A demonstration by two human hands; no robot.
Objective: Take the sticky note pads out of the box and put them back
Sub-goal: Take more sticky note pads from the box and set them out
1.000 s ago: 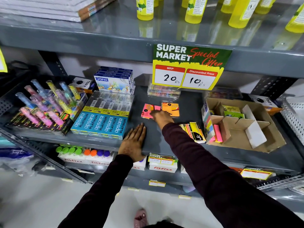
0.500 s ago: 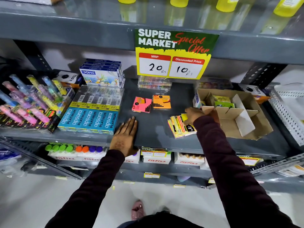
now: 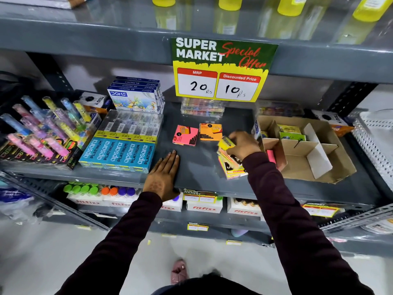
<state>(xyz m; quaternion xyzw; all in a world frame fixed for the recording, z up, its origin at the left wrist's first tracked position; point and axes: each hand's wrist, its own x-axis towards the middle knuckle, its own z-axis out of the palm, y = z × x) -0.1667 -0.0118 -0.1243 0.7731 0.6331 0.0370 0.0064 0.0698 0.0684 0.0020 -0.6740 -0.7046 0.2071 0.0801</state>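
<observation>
Near the middle of the grey metal shelf point(image 3: 197, 167), the right hand point(image 3: 242, 145) has its fingers point(image 3: 232, 136) curled around a blurred yellow sticky note pad point(image 3: 225, 143), held just above a loose fanned pile of yellow and pink sticky note pads point(image 3: 230, 167) that lies on the shelf near its front edge. Just to the right of that hand stands the open brown cardboard box point(image 3: 331, 167) with cardboard dividers; a green and yellow pad point(image 3: 291, 133) sits in a back compartment and a pink pad point(image 3: 271, 156) stands on edge in the front left compartment, while the large right compartments show bare cardboard. Left of the right hand, a pink sticky note pad point(image 3: 185, 135) and an orange sticky note pad point(image 3: 210, 132) lie flat beside each other further back on the shelf. The left hand point(image 3: 162, 177) rests palm down on the shelf's front edge, fingers stretched flat and together, gripping nothing. Further left lie blue packs printed "apsara PLATINUM" point(image 3: 119, 154), then a display of pastel highlighter pens point(image 3: 40, 133), with stacked blue and white DOMS boxes point(image 3: 136, 96) behind. Above, a green and yellow price sign point(image 3: 221, 69) reading 20 and 10 hangs from the upper shelf, where yellow bottles point(image 3: 369, 7) stand. Both arms wear dark maroon sleeves point(image 3: 297, 220).
</observation>
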